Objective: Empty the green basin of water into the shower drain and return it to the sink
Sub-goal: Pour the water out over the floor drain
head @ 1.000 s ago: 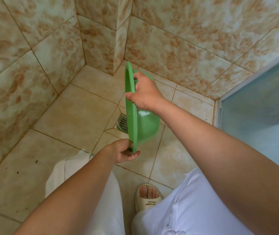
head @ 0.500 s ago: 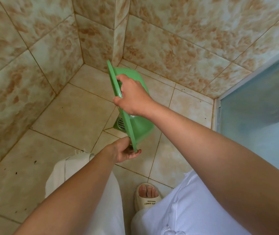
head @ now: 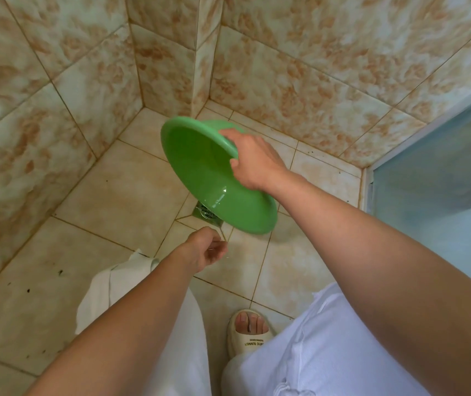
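The green basin [head: 200, 172] hangs tilted above the shower floor, its open inside turned toward me and to the left. A thin wet film shines near its lower rim. My right hand [head: 252, 161] grips the basin's upper right rim. My left hand [head: 204, 250] is below the basin, apart from it, with fingers loosely curled around nothing. The metal shower drain [head: 204, 213] shows partly under the basin's lower edge; the rest of it is hidden.
Tiled walls meet in a corner behind the basin [head: 197, 67]. A frosted glass panel [head: 440, 172] stands at the right. My white-trousered legs and a cream slipper [head: 247, 332] are on the beige tiled floor [head: 119, 195] below.
The basin has swung from edge-on and vertical to showing its open inside. My left hand has let go of the lower rim and dropped away; my right hand still holds it.
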Demonstrator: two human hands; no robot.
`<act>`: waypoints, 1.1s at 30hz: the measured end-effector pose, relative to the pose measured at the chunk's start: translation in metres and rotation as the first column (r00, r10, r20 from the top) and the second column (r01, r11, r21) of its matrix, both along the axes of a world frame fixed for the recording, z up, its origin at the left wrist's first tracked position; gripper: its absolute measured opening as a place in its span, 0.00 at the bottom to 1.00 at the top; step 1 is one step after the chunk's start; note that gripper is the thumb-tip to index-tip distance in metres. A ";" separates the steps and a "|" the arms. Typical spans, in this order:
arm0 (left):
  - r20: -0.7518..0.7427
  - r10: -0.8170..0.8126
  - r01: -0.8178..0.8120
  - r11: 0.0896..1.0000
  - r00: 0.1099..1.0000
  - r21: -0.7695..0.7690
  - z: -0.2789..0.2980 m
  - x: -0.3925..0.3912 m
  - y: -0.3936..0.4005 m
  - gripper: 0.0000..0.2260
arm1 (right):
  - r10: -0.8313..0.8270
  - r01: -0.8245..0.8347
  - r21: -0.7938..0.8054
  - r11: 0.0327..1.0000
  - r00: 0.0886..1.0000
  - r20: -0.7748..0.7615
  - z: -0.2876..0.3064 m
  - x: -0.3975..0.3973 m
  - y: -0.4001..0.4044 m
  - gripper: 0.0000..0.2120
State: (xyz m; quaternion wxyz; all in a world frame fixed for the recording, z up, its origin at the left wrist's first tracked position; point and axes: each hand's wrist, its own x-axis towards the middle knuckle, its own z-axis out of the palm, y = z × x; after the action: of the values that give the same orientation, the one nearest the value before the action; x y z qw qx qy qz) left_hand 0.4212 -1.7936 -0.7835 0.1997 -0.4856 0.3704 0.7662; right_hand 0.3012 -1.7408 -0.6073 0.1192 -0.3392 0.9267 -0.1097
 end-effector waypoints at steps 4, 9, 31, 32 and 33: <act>0.035 0.071 -0.069 0.996 0.997 -0.057 0.002 0.001 -0.003 0.05 | 0.016 -0.025 0.104 0.994 0.996 0.091 -0.012 -0.004 0.007 0.38; 0.030 0.059 -0.057 0.996 0.998 -0.062 0.006 0.003 -0.005 0.06 | -0.125 0.122 -0.152 0.981 0.992 -0.009 -0.003 -0.018 0.009 0.35; 0.023 0.079 -0.077 0.993 0.997 -0.084 0.008 0.000 -0.010 0.05 | 0.238 -0.288 -0.059 0.956 0.876 -0.419 -0.004 0.003 -0.018 0.31; 0.029 0.082 -0.079 0.993 0.996 -0.086 0.008 0.000 -0.010 0.06 | 0.246 -0.275 -0.022 0.961 0.890 -0.383 -0.006 0.002 -0.020 0.34; 0.032 0.083 -0.081 0.993 0.996 -0.084 0.008 0.000 -0.010 0.06 | 0.255 -0.259 0.031 0.965 0.909 -0.331 -0.009 0.002 -0.022 0.37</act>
State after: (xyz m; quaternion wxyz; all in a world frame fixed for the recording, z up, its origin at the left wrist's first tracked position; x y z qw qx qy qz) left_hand 0.4214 -1.8033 -0.7753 0.1543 -0.5216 0.3779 0.7492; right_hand 0.3036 -1.7626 -0.6168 -0.0277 -0.4726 0.8799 -0.0408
